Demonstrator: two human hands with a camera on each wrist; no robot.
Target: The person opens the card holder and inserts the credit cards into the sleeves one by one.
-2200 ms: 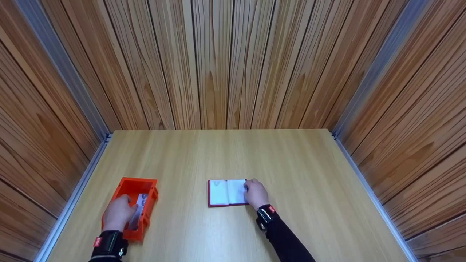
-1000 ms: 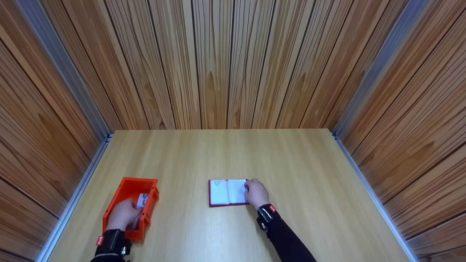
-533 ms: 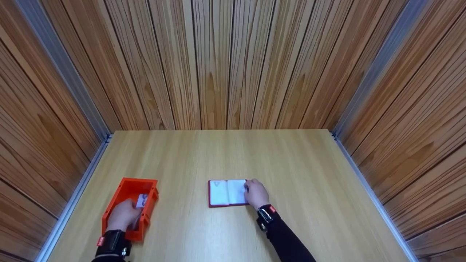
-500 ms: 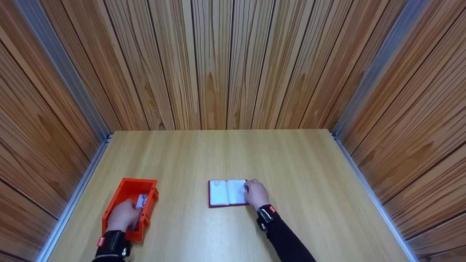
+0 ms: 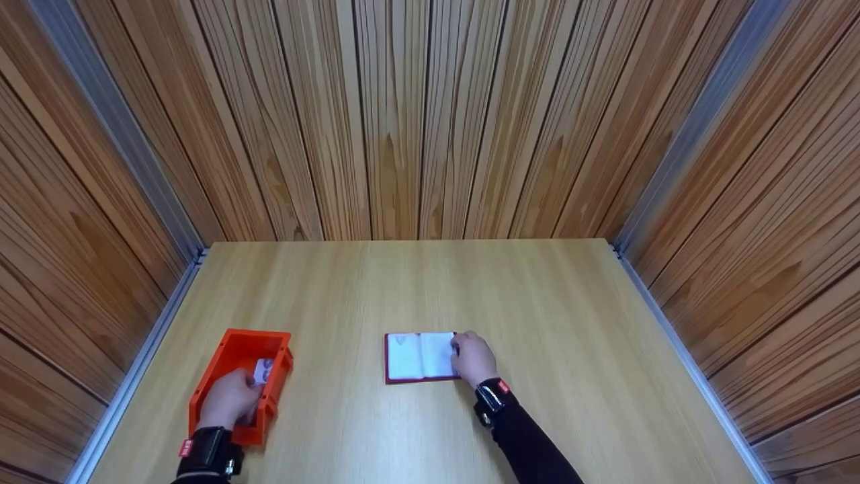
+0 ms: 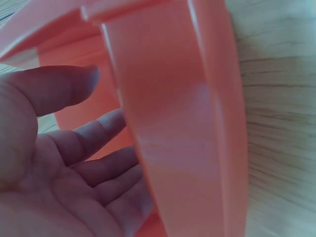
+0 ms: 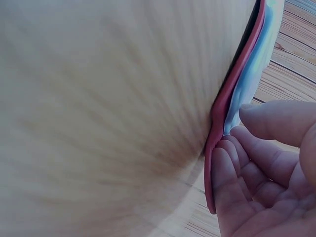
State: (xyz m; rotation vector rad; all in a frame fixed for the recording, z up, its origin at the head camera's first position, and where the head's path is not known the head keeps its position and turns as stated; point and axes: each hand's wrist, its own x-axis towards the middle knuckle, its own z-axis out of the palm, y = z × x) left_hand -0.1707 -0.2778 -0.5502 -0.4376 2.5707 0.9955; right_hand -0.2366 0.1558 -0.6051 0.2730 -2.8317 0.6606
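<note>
An open photo album (image 5: 405,356) with a red cover and pale, glossy pages lies on the table. My right hand (image 5: 474,357) holds its right edge; in the right wrist view the thumb lies by the sleeve-like page (image 7: 247,81) and the curled fingers rest against the red cover (image 7: 228,106). My left hand (image 5: 227,398) reaches into an orange bin (image 5: 236,346) on the left, beside a printed card or photo (image 5: 263,370). In the left wrist view its thumb (image 6: 64,89) stands apart from the extended fingers, whose tips the bin wall hides.
The light wooden table (image 5: 349,289) is bordered by metal rails (image 5: 692,363) and wood-grain panels (image 5: 396,121) at the back and sides. Bare tabletop lies between the bin and the album.
Since the earliest frame my left hand has shifted slightly right and deeper into the bin, covering more of the card. My right hand and the album stay in place.
</note>
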